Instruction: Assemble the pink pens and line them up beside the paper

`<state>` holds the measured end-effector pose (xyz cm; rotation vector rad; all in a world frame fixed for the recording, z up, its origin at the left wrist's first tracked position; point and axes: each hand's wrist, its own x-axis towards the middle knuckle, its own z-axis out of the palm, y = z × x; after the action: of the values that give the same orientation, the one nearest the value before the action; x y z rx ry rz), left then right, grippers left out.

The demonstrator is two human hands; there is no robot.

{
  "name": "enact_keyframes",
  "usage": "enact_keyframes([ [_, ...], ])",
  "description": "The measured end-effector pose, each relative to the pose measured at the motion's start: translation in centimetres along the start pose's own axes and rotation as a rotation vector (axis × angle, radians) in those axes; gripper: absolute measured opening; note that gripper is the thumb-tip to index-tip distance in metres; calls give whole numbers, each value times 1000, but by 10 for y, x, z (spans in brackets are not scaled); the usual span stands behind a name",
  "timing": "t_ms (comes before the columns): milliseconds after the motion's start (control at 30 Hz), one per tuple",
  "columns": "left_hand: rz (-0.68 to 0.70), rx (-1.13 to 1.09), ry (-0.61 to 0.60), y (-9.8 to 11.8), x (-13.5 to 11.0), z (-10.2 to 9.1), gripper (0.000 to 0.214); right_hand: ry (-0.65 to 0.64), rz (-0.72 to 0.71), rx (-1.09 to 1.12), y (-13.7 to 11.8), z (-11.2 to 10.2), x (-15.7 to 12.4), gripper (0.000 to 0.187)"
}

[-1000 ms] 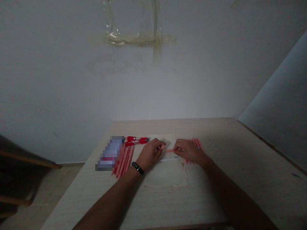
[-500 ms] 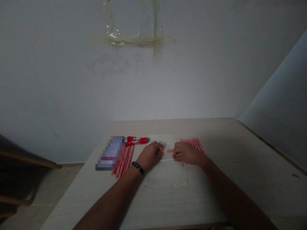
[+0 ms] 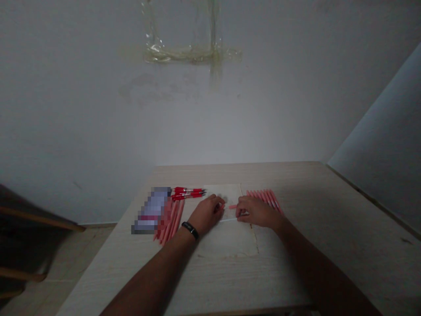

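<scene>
My left hand (image 3: 206,214), a black band on its wrist, rests on a pale sheet (image 3: 226,237) on the wooden table (image 3: 329,219) with its fingers curled round a pink piece at its fingertips. My right hand (image 3: 255,211) faces it a little to the right, fingers pinched on a pink pen barrel (image 3: 233,206) and a thin white refill (image 3: 228,219) that lies between the two hands. A row of pink pen barrels (image 3: 267,196) lies just behind my right hand.
Left of my left hand lie more pink barrels (image 3: 171,221), a blurred box (image 3: 151,210) and assembled red pens (image 3: 188,193). A white wall with tape marks rises behind the table. A dark chair (image 3: 19,228) stands at the far left.
My right hand has slid slightly left and toward me, uncovering more of the pink row behind it. My left hand has barely moved.
</scene>
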<state>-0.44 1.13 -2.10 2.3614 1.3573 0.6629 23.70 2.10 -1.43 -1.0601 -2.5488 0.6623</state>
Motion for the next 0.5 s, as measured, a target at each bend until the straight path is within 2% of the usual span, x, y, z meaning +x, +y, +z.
enact_keyframes([
  [133,-10,6,11,2,0,-1,18,-20,0,-1,-3,-2,1,4],
  [267,55,-12,18,4,0,-4,15,-25,4,5,-4,-1,2,5],
  [500,183,10,-96,7,0,-7,15,-6,5,28,-4,2,3,7],
])
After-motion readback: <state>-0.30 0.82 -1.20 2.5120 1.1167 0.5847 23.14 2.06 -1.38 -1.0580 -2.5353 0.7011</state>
